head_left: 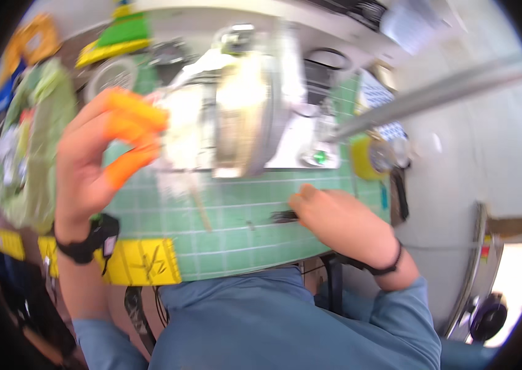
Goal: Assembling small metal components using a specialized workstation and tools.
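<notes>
My left hand (91, 151) is raised at the left of a brightly lit metal device (245, 114), with orange covers (131, 117) on its fingers and thumb. Its fingers curl toward the thumb in a pinch; blur and glare hide what lies between the tips. My right hand (335, 213) is low over the green gridded mat (242, 246), fingers closed on a small dark object (283, 216) that points left. Motion smears that object, so its kind does not show. A thin tan stick (201, 206) lies on the mat between my hands.
A yellow label (143, 262) is on the mat's near left edge. Right of the device are a small container with something green (319, 157) and a yellow round container (369, 157). A grey bar (433, 92) slants in from the upper right. Pale green plastic (48, 142) hangs at left.
</notes>
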Motion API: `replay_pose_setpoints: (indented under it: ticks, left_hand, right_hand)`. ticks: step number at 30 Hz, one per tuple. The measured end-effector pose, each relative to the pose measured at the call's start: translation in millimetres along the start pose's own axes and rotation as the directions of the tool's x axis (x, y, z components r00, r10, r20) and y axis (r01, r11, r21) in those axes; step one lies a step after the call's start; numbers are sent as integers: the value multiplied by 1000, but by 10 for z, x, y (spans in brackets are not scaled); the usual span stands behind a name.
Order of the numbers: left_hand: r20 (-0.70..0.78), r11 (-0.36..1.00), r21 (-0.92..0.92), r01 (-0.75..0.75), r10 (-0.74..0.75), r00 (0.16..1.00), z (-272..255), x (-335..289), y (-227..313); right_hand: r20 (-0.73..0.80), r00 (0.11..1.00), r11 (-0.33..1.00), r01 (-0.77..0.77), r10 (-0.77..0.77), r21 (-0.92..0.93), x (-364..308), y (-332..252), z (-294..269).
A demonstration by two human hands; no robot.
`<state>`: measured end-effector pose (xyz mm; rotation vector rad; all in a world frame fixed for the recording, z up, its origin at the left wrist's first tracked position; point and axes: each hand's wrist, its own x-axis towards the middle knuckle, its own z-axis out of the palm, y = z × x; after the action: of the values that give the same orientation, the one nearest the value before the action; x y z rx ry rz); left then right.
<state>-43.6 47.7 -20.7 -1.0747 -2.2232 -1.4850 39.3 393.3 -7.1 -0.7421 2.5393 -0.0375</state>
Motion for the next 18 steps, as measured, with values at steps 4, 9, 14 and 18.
replay_pose_setpoints:
  ticks: [4,9,14,18]
  left_hand:
    - [-35,990,-35,134,-135,990,62,-45,160]
    - [28,979,179,100,-107,994,44,-4,465]
    - [-87,952,293,85,-62,994,109,113,671]
    - [-10,960,266,-91,97,995,323,268,392]
  right_hand:
    - [-54,992,981,-107,117,163,-37,109,180]
    - [-786,589,968,22,190,251,-117,300,-35]
    - [-945,241,974,-116,219,196,63,688,-75]
    - [-872,167,886,-24,461,463,-73,1042,278]
